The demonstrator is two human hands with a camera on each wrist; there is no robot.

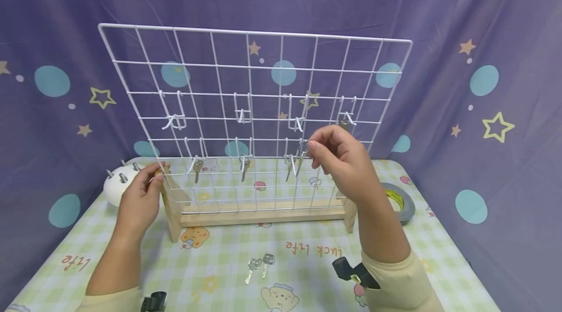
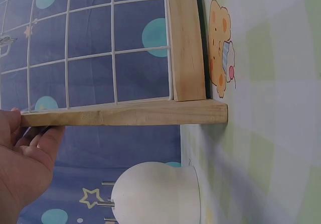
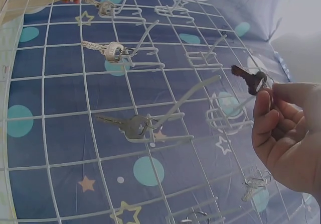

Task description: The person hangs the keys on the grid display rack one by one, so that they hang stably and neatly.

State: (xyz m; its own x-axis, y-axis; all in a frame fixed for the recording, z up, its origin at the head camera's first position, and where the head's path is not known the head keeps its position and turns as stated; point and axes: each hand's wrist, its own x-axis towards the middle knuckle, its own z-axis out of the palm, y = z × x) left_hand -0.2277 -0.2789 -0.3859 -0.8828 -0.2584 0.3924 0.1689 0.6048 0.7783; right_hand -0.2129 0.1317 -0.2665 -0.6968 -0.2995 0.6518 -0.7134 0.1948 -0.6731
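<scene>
**A key [image 3: 253, 80] pinched before the hooks [image 1: 241, 116] of a wire grid [image 1: 248, 33]**

My right grip [image 1: 342, 163] pinches the key near its ring, thumb against fingers, just in front of the grid. My left grip [image 1: 141, 197] clasps the wooden side post [image 2: 125, 115]. The step in hand, I judge, is hanging; the next move calls for guiding the ring over a hook's tip, which one I cannot tell. No container shows; hooks do the holding: three lower ones and the far-right upper one carry keys, the other three upper ones none. Two loose keys [image 1: 269, 258] lie on the surface [image 1: 219, 263].
</scene>
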